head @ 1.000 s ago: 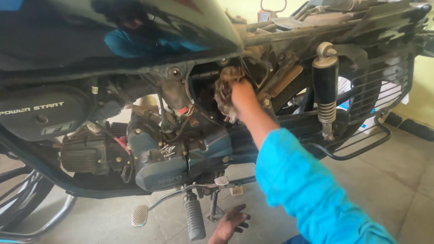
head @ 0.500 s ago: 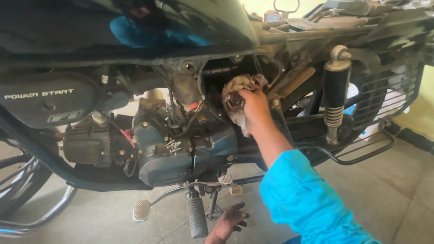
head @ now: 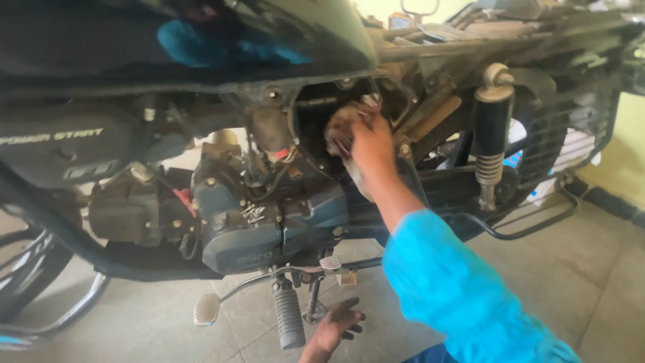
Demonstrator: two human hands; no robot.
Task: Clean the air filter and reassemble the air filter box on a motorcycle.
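Greyish rag (head: 344,128) is bunched tight in your right hand (head: 369,144), fingers clamped on it, pressed into the frame gap behind the motorcycle engine (head: 269,222), while your left hand (head: 336,326) rests fingers spread on the floor (head: 591,282) nr the footpeg (head: 289,316).

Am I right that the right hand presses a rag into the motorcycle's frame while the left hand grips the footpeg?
Not quite: in the head view the left hand rests flat on the floor beside the footpeg, not gripping it. The right hand does press the rag into the motorcycle.

Grey tiled floor (head: 571,269), pale yellow wall (head: 621,144), daylight.
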